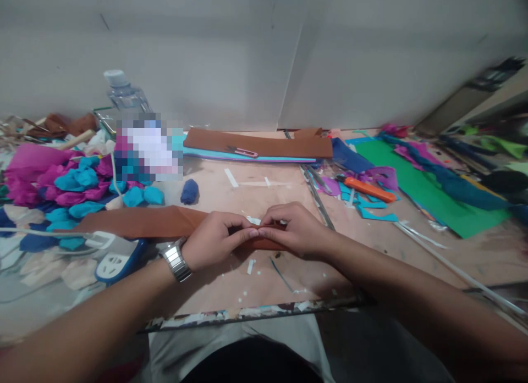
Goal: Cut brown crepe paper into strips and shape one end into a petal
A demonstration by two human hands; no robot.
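Note:
A long strip of brown fabric-like sheet (148,222) stretches from the left across the table into both my hands. My left hand (218,234), with a metal watch on its wrist, pinches the strip between thumb and fingers. Right against it, my right hand (295,229) pinches the strip's right part, the two thumb tips nearly touching. The bit between the fingertips is mostly hidden. Just behind my left hand lies a small dark blue roll (190,191).
A stack of brown sheets (259,144) with pink thread snips (243,151) lies behind. Pink and blue bundles (78,179) and a power strip (117,259) crowd the left. An orange utility knife (367,188), a green sheet (429,185) and scraps lie right. A bottle (127,94) stands by the wall.

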